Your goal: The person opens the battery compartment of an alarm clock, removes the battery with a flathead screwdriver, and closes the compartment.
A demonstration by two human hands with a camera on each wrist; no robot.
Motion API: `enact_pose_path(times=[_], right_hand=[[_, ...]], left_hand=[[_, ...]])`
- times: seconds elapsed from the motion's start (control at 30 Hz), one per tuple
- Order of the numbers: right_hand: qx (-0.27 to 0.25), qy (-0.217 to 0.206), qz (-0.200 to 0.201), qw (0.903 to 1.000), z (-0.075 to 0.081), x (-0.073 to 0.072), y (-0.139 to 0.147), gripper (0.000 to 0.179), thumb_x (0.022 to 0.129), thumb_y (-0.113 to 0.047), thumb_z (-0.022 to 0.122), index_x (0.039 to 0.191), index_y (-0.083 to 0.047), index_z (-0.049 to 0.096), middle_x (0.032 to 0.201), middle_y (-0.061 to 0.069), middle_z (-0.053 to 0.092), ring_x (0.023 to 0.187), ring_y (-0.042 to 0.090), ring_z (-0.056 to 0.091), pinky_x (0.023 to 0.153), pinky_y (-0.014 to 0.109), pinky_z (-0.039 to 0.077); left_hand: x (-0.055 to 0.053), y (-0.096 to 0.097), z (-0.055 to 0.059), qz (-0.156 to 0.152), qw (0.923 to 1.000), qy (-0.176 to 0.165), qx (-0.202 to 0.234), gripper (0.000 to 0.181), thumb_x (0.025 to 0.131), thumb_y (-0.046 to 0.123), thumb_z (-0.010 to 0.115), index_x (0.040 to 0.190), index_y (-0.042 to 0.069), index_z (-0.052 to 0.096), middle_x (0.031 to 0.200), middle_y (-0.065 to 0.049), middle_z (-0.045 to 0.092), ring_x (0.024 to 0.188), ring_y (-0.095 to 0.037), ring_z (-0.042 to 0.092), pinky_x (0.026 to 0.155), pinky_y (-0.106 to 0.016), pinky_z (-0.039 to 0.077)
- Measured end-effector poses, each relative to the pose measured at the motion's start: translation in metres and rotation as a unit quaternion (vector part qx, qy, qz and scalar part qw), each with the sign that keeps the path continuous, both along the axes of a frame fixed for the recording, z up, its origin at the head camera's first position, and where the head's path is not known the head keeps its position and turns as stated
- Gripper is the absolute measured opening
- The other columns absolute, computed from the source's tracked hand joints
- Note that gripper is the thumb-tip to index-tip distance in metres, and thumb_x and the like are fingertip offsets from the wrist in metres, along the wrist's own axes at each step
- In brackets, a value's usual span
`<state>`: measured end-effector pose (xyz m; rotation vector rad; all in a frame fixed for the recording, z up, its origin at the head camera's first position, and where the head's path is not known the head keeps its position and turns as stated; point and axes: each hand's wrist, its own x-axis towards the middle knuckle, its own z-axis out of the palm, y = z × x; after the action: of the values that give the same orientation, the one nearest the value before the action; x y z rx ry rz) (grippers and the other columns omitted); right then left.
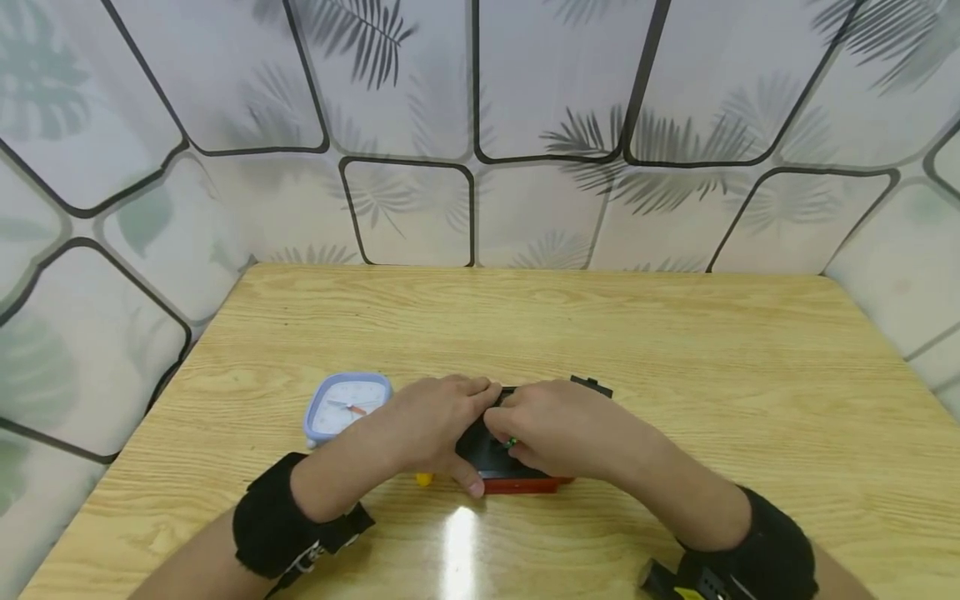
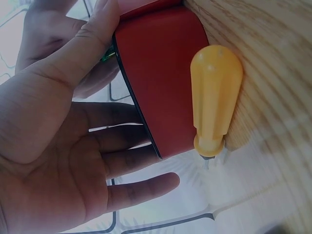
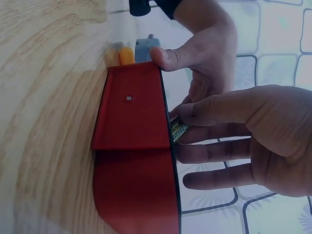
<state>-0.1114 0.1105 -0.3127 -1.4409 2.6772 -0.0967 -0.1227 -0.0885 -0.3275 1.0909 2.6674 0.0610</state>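
A red device with a black back [image 1: 480, 454] lies back up on the table, its red side [image 2: 156, 83] facing me. My left hand [image 1: 435, 421] holds it at its left end, thumb on the near edge and fingers reaching over to the far side. Between thumb and fingertips, my right hand [image 1: 558, 425] pinches a small green battery [image 3: 179, 130] at the black back. That hand hides most of the battery and the spot beneath it. A yellow-handled screwdriver [image 2: 217, 92] lies by the device's left end, its shaft mostly out of sight.
A light-blue square clock [image 1: 348, 406] is on the table left of my left hand. Just beyond my right hand lies a small black piece [image 1: 591, 385], like a cover. The wooden table [image 1: 675, 333] meets patterned walls at the back and sides.
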Motion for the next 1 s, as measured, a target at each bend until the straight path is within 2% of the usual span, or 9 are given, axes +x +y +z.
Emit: enact_pose_path(times=[0.1, 0.27, 0.43, 0.57, 0.77, 1.0], right_hand=[[-0.013, 0.014, 0.004, 0.9998, 0.002, 0.000, 0.003, 0.021, 0.084, -0.017, 0.080, 0.088, -0.018, 0.059, 0.074, -0.007, 0.059, 0.063, 0.006, 0.050, 0.060, 0.021, 0.047], [-0.022, 0.029, 0.007, 0.9993, 0.004, -0.001, 0.007, 0.020, 0.084, -0.018, 0.080, 0.099, -0.017, 0.066, 0.087, -0.002, 0.071, 0.076, 0.011, 0.066, 0.068, 0.026, 0.055], [-0.021, 0.040, 0.006, 0.9990, 0.008, -0.003, 0.012, 0.012, 0.084, -0.018, 0.080, 0.094, -0.018, 0.072, 0.084, -0.004, 0.071, 0.073, 0.009, 0.063, 0.068, 0.026, 0.055], [-0.033, 0.045, 0.000, 0.9984, 0.013, -0.006, 0.018, 0.013, 0.083, -0.015, 0.081, 0.093, -0.018, 0.073, 0.084, -0.006, 0.071, 0.074, 0.008, 0.064, 0.068, 0.027, 0.055], [-0.030, 0.042, -0.040, 0.9979, 0.021, -0.010, 0.023, 0.014, 0.082, -0.010, 0.080, 0.092, -0.017, 0.073, 0.087, -0.005, 0.073, 0.077, 0.011, 0.066, 0.069, 0.030, 0.056], [-0.003, 0.074, -0.101, 0.9921, 0.023, -0.015, 0.031, 0.013, 0.082, -0.010, 0.080, 0.086, -0.018, 0.071, 0.082, -0.004, 0.072, 0.073, 0.012, 0.066, 0.064, 0.030, 0.054]], left_hand=[[0.000, 0.000, 0.000, 0.000, 1.0000, 0.001, -0.004, 0.119, 0.063, 0.072, 0.079, 0.152, 0.005, 0.039, 0.153, -0.013, 0.045, 0.138, -0.030, 0.047, 0.110, -0.045, 0.043], [0.000, -0.001, 0.000, -0.003, 1.0000, 0.000, 0.001, 0.117, 0.063, 0.072, 0.080, 0.152, 0.006, 0.040, 0.152, -0.013, 0.046, 0.137, -0.030, 0.048, 0.109, -0.045, 0.044], [0.000, 0.000, -0.001, -0.002, 1.0000, 0.001, 0.005, 0.117, 0.063, 0.070, 0.081, 0.152, 0.006, 0.040, 0.151, -0.013, 0.048, 0.135, -0.030, 0.050, 0.108, -0.044, 0.045], [0.000, 0.000, -0.001, 0.003, 1.0000, -0.001, 0.001, 0.117, 0.063, 0.070, 0.081, 0.152, 0.005, 0.040, 0.151, -0.012, 0.048, 0.136, -0.030, 0.049, 0.109, -0.045, 0.044], [0.000, 0.001, -0.001, 0.010, 0.9999, -0.003, -0.006, 0.118, 0.063, 0.070, 0.081, 0.152, 0.005, 0.038, 0.152, -0.012, 0.047, 0.137, -0.029, 0.048, 0.110, -0.044, 0.043], [0.000, 0.002, -0.001, 0.005, 0.9999, 0.005, -0.010, 0.118, 0.063, 0.070, 0.081, 0.152, 0.004, 0.040, 0.150, -0.010, 0.049, 0.135, -0.027, 0.050, 0.108, -0.042, 0.045]])
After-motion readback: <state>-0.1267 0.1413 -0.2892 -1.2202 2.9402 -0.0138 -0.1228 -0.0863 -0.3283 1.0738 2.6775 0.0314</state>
